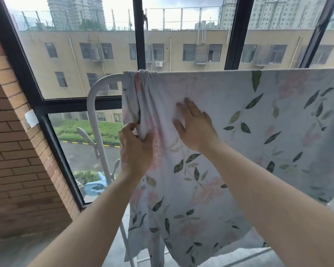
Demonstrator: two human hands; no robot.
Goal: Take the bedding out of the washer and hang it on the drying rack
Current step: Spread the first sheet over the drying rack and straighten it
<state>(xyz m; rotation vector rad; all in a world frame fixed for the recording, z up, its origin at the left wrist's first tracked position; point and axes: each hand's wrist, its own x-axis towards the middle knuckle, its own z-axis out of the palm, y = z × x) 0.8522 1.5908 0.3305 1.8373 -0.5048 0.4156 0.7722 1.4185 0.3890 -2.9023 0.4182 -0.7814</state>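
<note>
The pale blue cotton sheet printed with green leaves and pink blossoms (239, 116) is already out of the washer and draped over the top bar of the white tubular metal drying rack (91, 106). Most of it lies flat, but its left end is bunched into folds by the rack's curved corner. So this looks like the spreading step. The right hand (196, 130) lies flat on the cloth with its fingers straight, while the left hand (135, 151) pinches a gathered fold at the sheet's edge. The next move, I'd say, is to draw that fold leftward along the bar until the gathers open.

Behind stands the black-framed window (139, 35), with a red brick wall (17, 160) to the left. A light blue plastic object (96, 186) sits low by the rack's leg, clear of the hands.
</note>
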